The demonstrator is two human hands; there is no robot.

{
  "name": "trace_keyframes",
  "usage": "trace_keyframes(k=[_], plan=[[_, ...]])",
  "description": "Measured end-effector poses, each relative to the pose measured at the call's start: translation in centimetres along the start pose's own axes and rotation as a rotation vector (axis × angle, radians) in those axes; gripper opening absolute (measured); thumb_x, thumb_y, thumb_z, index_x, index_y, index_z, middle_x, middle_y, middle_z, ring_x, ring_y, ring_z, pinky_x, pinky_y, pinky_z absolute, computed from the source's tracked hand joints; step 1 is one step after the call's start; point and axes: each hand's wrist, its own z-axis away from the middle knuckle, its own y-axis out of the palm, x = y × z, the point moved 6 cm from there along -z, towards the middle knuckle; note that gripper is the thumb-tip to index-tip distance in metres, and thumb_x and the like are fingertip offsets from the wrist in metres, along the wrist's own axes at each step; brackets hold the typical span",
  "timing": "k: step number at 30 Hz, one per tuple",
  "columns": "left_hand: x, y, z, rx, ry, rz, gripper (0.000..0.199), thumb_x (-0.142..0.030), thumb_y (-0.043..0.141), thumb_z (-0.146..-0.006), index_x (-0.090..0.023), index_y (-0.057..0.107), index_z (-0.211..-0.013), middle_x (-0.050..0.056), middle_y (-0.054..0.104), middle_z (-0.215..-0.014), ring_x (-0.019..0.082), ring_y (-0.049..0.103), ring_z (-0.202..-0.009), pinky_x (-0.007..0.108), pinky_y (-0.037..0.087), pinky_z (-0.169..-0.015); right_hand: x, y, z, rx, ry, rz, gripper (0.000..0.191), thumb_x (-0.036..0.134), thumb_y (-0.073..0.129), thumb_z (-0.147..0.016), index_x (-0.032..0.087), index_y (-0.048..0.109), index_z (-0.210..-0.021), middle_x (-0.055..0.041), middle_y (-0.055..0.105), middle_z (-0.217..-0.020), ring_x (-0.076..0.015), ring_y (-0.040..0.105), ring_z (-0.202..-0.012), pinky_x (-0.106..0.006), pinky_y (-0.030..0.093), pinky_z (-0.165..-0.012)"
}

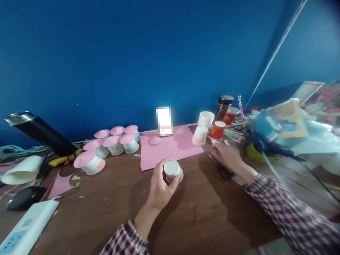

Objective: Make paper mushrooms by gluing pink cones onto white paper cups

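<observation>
My left hand [162,187] is wrapped round a small white paper cup [171,168] near the middle of the brown table. Farther right, my right hand [225,156] is down by the table, its fingers bent close to some scissors [225,173]; what its fingertips hold, if anything, is too small to make out. An upside-down white cup [200,135] stands just beyond it, with a red cup [217,130] beside that. Behind my left hand lie pink paper sheets [170,150] with a pink disc [154,140] on them.
Several white cups topped with pink discs [91,163] stand at the left. A black bottle [39,132], a power strip [29,226] and an overturned cup [23,170] lie farther left. At the right are a brown jar [223,108] and plastic bags [281,124].
</observation>
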Motion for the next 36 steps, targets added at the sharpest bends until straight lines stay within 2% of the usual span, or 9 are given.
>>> trace_keyframes(k=[6,10,12,16,18,21,27,29,36], plan=[[0.0,0.2,0.4,0.031,0.055,-0.034,0.060,-0.024,0.062,-0.075,-0.018,0.038,-0.130,0.012,0.050,-0.126,0.024,0.048,-0.118,0.040,0.038,-0.102,0.0,0.6,0.2,-0.001,0.020,-0.018,0.023,0.034,0.058,-0.082,0.020,0.060,-0.101,-0.0059,0.070,-0.089,-0.0227,0.063,-0.078,-0.027,0.035,-0.057],[-0.2,0.1,0.5,0.045,0.034,0.001,0.067,-0.028,0.064,-0.075,-0.017,0.034,-0.134,0.014,0.046,-0.132,0.026,0.043,-0.123,0.042,0.034,-0.105,-0.5,-0.6,-0.1,-0.077,0.055,-0.060,0.030,0.041,0.051,-0.087,0.020,0.059,-0.107,-0.0069,0.070,-0.098,-0.0235,0.063,-0.087,-0.029,0.041,-0.066],[-0.1,-0.1,0.4,0.052,-0.027,0.076,0.062,-0.032,0.061,-0.079,-0.018,0.036,-0.133,0.013,0.048,-0.131,0.025,0.046,-0.121,0.042,0.036,-0.103,-1.0,-1.2,-0.4,-0.124,0.076,-0.024,0.028,0.039,0.049,-0.088,0.019,0.060,-0.104,-0.0079,0.069,-0.099,-0.0244,0.062,-0.089,-0.030,0.041,-0.069],[0.8,-1.0,0.0,-0.084,-0.121,0.305,0.041,-0.041,0.038,-0.092,-0.016,0.046,-0.123,0.012,0.055,-0.119,0.023,0.053,-0.111,0.039,0.042,-0.095,-1.8,-1.1,-1.2,-0.129,0.079,0.127,0.026,0.037,0.052,-0.087,0.017,0.061,-0.101,-0.0109,0.068,-0.098,-0.0266,0.061,-0.091,-0.031,0.041,-0.071],[1.6,-1.4,0.0,-0.182,-0.127,0.368,0.043,-0.045,0.030,-0.093,-0.015,0.052,-0.115,0.012,0.057,-0.114,0.022,0.055,-0.106,0.039,0.043,-0.093,-2.1,-0.5,-1.4,-0.117,0.071,0.150,0.027,0.037,0.053,-0.087,0.016,0.061,-0.101,-0.0118,0.068,-0.098,-0.0267,0.061,-0.089,-0.031,0.041,-0.071],[2.3,-1.7,-0.1,-0.240,-0.127,0.379,0.048,-0.049,0.024,-0.093,-0.015,0.054,-0.111,0.012,0.058,-0.111,0.022,0.056,-0.102,0.039,0.044,-0.090,-2.4,0.2,-1.4,-0.113,0.061,0.147,0.025,0.035,0.054,-0.087,0.016,0.062,-0.101,-0.0122,0.067,-0.100,-0.0264,0.061,-0.090,-0.031,0.042,-0.072],[0.9,-1.3,-0.1,-0.083,-0.134,0.248,0.039,-0.046,0.042,-0.089,-0.015,0.055,-0.110,0.011,0.061,-0.107,0.023,0.056,-0.101,0.036,0.043,-0.088,-2.5,0.7,-1.3,-0.134,0.074,0.149,0.027,0.035,0.055,-0.086,0.015,0.062,-0.101,-0.0144,0.066,-0.099,-0.0279,0.059,-0.089,-0.032,0.042,-0.071],[0.4,-1.2,-0.1,-0.053,-0.118,0.260,0.039,-0.046,0.042,-0.090,-0.016,0.055,-0.110,0.011,0.061,-0.108,0.023,0.056,-0.101,0.036,0.043,-0.088,-2.5,0.7,-1.4,-0.140,0.070,0.141,0.026,0.035,0.054,-0.086,0.014,0.063,-0.100,-0.0144,0.066,-0.098,-0.0277,0.059,-0.089,-0.033,0.042,-0.073],[2.0,-1.0,0.0,-0.128,-0.134,0.355,0.047,-0.051,0.029,-0.092,-0.016,0.056,-0.107,0.012,0.062,-0.106,0.024,0.059,-0.099,0.038,0.045,-0.088,-2.6,0.6,-1.3,-0.188,0.102,0.063,0.028,0.028,0.051,-0.086,0.012,0.062,-0.106,-0.0172,0.065,-0.102,-0.0306,0.058,-0.094,-0.037,0.044,-0.077]])
